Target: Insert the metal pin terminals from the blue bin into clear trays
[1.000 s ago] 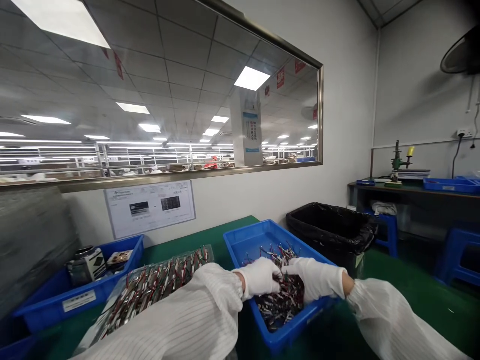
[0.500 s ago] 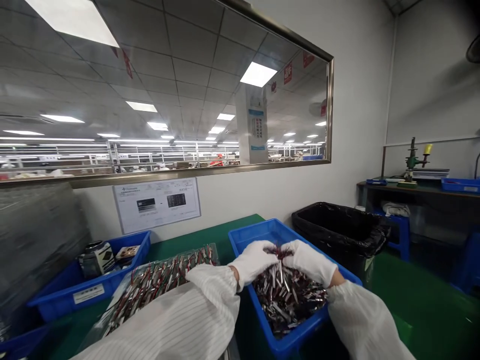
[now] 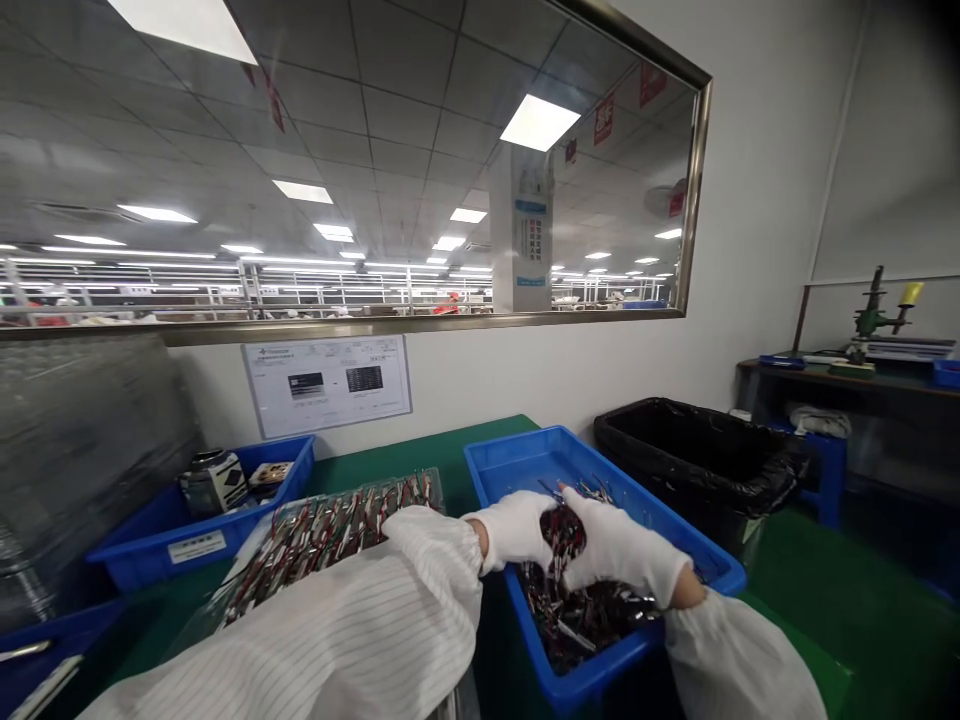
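Note:
Both my hands wear white gloves and striped white sleeves. My left hand (image 3: pixel 516 528) and my right hand (image 3: pixel 619 548) are cupped together around a bunch of small wired parts (image 3: pixel 564 528), held above the blue bin (image 3: pixel 510 458). More of the same red-and-black wired parts (image 3: pixel 577 625) lie loose in the bin's bottom. A clear tray (image 3: pixel 330 525) of similar parts laid in rows sits to the left, partly hidden by my left sleeve.
A second blue bin (image 3: pixel 199 535) with a small jar and boxes stands at the left. A black-lined waste bin (image 3: pixel 697 465) is right of the table. A side bench (image 3: pixel 847 375) with a green tool is far right. A window fills the wall ahead.
My hands went from digging in the bin's parts to lifting a bunch up between them; they hold it a little lower and closer now. The view has shifted left and up.

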`<act>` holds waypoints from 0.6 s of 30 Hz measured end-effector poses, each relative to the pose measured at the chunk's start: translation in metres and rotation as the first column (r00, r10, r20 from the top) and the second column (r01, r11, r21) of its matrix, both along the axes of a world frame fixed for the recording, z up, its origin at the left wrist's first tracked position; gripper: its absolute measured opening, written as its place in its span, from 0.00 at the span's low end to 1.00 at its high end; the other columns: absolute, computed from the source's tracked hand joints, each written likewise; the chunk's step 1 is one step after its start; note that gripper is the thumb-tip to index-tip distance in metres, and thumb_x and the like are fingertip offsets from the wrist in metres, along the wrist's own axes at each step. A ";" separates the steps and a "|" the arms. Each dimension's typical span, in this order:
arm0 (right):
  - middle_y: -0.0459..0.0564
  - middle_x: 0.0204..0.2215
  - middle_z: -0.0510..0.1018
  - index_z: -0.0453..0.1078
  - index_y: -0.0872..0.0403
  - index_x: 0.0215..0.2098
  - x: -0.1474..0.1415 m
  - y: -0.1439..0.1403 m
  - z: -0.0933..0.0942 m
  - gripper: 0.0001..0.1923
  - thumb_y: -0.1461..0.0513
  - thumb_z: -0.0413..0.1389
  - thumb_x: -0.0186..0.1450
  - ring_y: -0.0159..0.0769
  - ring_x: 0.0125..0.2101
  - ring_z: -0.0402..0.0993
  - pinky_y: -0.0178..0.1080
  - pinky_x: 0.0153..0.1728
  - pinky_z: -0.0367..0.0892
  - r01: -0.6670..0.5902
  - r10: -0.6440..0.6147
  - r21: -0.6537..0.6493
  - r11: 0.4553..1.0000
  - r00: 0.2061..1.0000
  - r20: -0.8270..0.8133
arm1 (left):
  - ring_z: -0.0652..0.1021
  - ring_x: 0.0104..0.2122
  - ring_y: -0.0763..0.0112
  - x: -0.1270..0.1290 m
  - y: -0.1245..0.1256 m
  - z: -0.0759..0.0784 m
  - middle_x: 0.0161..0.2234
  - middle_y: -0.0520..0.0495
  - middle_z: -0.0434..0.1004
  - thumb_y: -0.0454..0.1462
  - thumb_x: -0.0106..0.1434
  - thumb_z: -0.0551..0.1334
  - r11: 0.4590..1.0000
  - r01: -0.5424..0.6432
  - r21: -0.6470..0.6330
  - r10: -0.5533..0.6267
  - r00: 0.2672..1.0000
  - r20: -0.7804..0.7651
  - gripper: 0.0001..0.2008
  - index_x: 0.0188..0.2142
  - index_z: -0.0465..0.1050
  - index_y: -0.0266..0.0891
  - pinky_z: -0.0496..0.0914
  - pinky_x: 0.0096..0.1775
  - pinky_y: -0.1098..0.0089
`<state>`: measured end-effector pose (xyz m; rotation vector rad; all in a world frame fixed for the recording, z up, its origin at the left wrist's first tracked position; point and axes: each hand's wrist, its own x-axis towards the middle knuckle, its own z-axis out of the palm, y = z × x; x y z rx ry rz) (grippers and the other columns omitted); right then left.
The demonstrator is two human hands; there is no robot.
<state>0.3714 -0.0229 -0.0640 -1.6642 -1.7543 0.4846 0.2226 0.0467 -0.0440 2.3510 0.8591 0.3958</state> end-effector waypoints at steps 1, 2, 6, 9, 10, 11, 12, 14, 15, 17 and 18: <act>0.56 0.37 0.70 0.61 0.58 0.43 -0.008 0.000 0.002 0.34 0.64 0.60 0.36 0.45 0.39 0.64 0.41 0.40 0.57 -0.006 0.006 0.031 1.000 1.000 -0.007 | 0.67 0.22 0.74 0.002 -0.001 0.000 0.22 0.54 0.69 0.32 0.35 0.62 0.999 0.019 0.033 -0.020 1.000 0.023 0.14 0.27 0.70 0.39 0.59 0.23 0.76; 0.53 0.33 0.71 0.64 0.56 0.38 -0.014 -0.001 0.005 0.24 0.65 0.56 0.40 0.41 0.36 0.66 0.39 0.37 0.59 -0.025 0.026 0.058 0.998 0.999 -0.023 | 0.66 0.21 0.76 0.004 -0.002 0.000 0.20 0.54 0.67 0.33 0.38 0.60 0.998 0.020 0.058 -0.023 0.998 0.050 0.09 0.25 0.70 0.37 0.58 0.23 0.76; 0.45 0.26 0.71 0.63 0.55 0.32 -0.011 -0.007 0.011 0.13 0.69 0.48 0.48 0.32 0.29 0.67 0.32 0.30 0.61 -0.114 0.145 0.160 0.981 0.970 -0.195 | 0.66 0.24 0.77 0.010 -0.008 0.012 0.22 0.55 0.67 0.34 0.47 0.54 0.994 0.042 0.102 -0.059 0.985 0.163 0.07 0.26 0.69 0.37 0.59 0.26 0.77; 0.46 0.31 0.71 0.60 0.55 0.37 0.003 -0.007 0.008 0.17 0.70 0.47 0.48 0.32 0.33 0.67 0.32 0.33 0.61 -0.133 0.227 0.252 0.958 0.891 -0.393 | 0.68 0.30 0.76 0.013 -0.014 0.017 0.28 0.54 0.69 0.36 0.49 0.53 0.997 0.048 0.066 -0.063 0.970 0.237 0.09 0.30 0.70 0.39 0.60 0.32 0.77; 0.45 0.31 0.71 0.61 0.55 0.37 0.007 -0.007 0.007 0.18 0.70 0.47 0.47 0.33 0.33 0.67 0.33 0.34 0.61 -0.126 0.208 0.234 0.964 0.906 -0.370 | 0.68 0.30 0.75 0.013 -0.014 0.016 0.28 0.53 0.70 0.35 0.48 0.55 0.999 0.033 0.034 -0.040 0.970 0.239 0.09 0.30 0.70 0.39 0.60 0.33 0.77; 0.45 0.30 0.71 0.63 0.54 0.37 0.011 -0.008 0.006 0.18 0.70 0.47 0.46 0.34 0.33 0.67 0.34 0.35 0.61 -0.111 0.166 0.193 0.975 0.940 -0.299 | 0.68 0.29 0.74 0.012 -0.014 0.013 0.28 0.53 0.70 0.35 0.46 0.56 1.000 0.011 -0.004 -0.010 0.974 0.227 0.09 0.29 0.70 0.38 0.61 0.32 0.76; 0.45 0.30 0.72 0.64 0.53 0.36 0.014 -0.008 0.005 0.19 0.70 0.49 0.45 0.35 0.32 0.67 0.35 0.35 0.60 -0.090 0.121 0.149 0.985 0.970 -0.212 | 0.68 0.28 0.74 0.012 -0.012 0.009 0.27 0.52 0.70 0.35 0.43 0.58 0.999 -0.016 -0.043 0.024 0.979 0.204 0.10 0.28 0.70 0.38 0.61 0.31 0.75; 0.46 0.32 0.72 0.65 0.51 0.39 0.021 -0.012 0.006 0.24 0.69 0.52 0.42 0.37 0.33 0.67 0.37 0.36 0.59 -0.059 0.067 0.079 0.995 0.992 -0.106 | 0.69 0.25 0.74 0.011 -0.008 0.001 0.27 0.50 0.70 0.36 0.41 0.60 0.991 -0.078 -0.106 0.094 0.983 0.159 0.14 0.31 0.69 0.37 0.62 0.27 0.75; 0.46 0.34 0.72 0.62 0.50 0.43 0.024 -0.015 0.007 0.28 0.67 0.54 0.41 0.38 0.34 0.67 0.37 0.37 0.59 -0.039 0.045 0.060 0.997 0.993 -0.106 | 0.69 0.23 0.74 0.010 -0.005 -0.002 0.30 0.48 0.70 0.38 0.42 0.60 0.984 -0.116 -0.136 0.136 0.979 0.150 0.17 0.35 0.68 0.37 0.62 0.24 0.75; 0.48 0.39 0.69 0.54 0.51 0.51 0.031 -0.019 0.010 0.39 0.64 0.58 0.39 0.40 0.37 0.66 0.38 0.39 0.59 0.029 -0.027 0.008 1.000 0.994 -0.110 | 0.69 0.22 0.75 0.008 -0.001 -0.004 0.37 0.43 0.68 0.43 0.43 0.60 0.965 -0.185 -0.188 0.213 0.967 0.142 0.26 0.42 0.62 0.36 0.62 0.21 0.75; 0.51 0.41 0.68 0.50 0.53 0.53 0.032 -0.020 0.011 0.44 0.63 0.59 0.38 0.41 0.40 0.65 0.38 0.41 0.58 0.072 -0.074 -0.029 0.997 0.994 -0.078 | 0.69 0.21 0.76 0.007 0.000 -0.004 0.39 0.41 0.67 0.44 0.42 0.60 0.954 -0.212 -0.210 0.244 0.960 0.138 0.30 0.45 0.58 0.35 0.62 0.20 0.75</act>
